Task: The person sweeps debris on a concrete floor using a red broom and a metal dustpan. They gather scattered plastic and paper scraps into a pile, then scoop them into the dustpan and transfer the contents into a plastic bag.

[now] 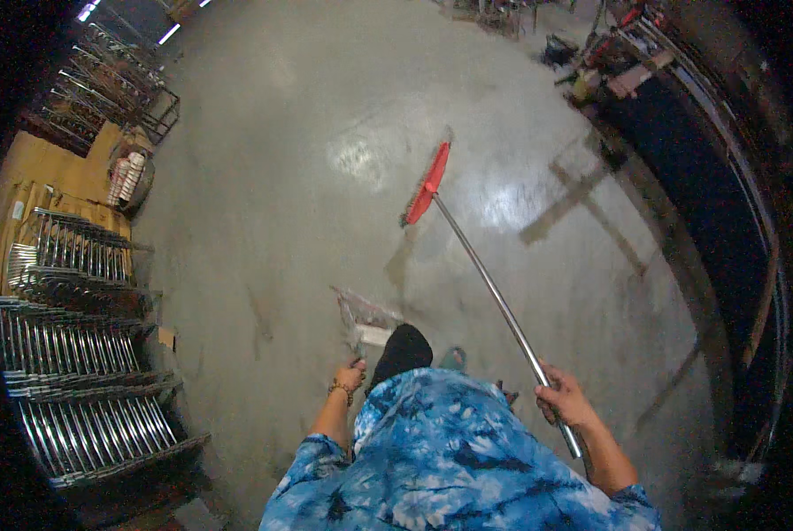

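A push broom with a red head (429,184) and dark bristles stretches out ahead of me over the grey floor. Its shiny metal handle (498,296) slants back to my right hand (565,398), whose fingers wrap round it near the end. My left hand (350,375), with a beaded bracelet at the wrist, is closed at my left side. From it a dustpan (368,320) reaches forward, greyish with a pale part near my knee. Blur hides its details, and its handle is mostly covered by my fingers. The broom head and dustpan are well apart.
Stacks of chromed metal frames (87,341) line the left side, with brown cardboard (96,168) and a bundle of white-and-red items (127,180) beyond. Along the right runs a dark structure with a metal edge (724,133). Clutter (591,75) sits at the far right.
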`<move>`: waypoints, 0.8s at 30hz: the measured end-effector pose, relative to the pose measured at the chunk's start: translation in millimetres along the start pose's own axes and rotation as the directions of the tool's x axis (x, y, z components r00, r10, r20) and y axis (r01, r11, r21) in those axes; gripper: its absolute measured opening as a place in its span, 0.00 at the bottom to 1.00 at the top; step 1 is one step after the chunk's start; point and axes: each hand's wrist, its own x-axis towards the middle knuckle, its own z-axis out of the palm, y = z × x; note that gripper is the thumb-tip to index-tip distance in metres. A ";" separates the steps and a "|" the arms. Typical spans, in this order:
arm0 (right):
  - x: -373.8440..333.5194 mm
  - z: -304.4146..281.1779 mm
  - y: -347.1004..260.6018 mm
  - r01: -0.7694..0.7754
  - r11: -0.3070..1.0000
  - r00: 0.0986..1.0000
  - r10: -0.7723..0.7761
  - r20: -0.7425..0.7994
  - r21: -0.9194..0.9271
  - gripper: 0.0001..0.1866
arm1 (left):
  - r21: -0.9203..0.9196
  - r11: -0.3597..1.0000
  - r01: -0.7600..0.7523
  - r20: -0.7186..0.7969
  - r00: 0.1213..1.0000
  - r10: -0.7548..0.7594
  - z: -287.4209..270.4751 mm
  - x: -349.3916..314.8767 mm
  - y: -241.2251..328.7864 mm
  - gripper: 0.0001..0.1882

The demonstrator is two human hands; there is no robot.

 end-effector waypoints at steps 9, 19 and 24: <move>95.3 -0.7 -144.9 0.228 0.972 0.964 -0.218 0.154 -0.051 0.38 | -0.667 0.719 -0.194 0.373 0.749 0.547 104.9 24.5 405.5 0.39; 226.1 -4.4 -301.7 0.136 0.991 0.958 -0.128 0.258 -0.012 0.37 | -0.916 0.389 -0.097 0.221 0.688 0.691 89.5 148.5 680.1 0.17; 239.7 11.9 -305.9 0.352 0.827 0.936 -0.314 0.158 -0.439 0.34 | -0.856 0.516 -0.039 0.332 0.724 0.605 70.6 166.0 677.2 0.13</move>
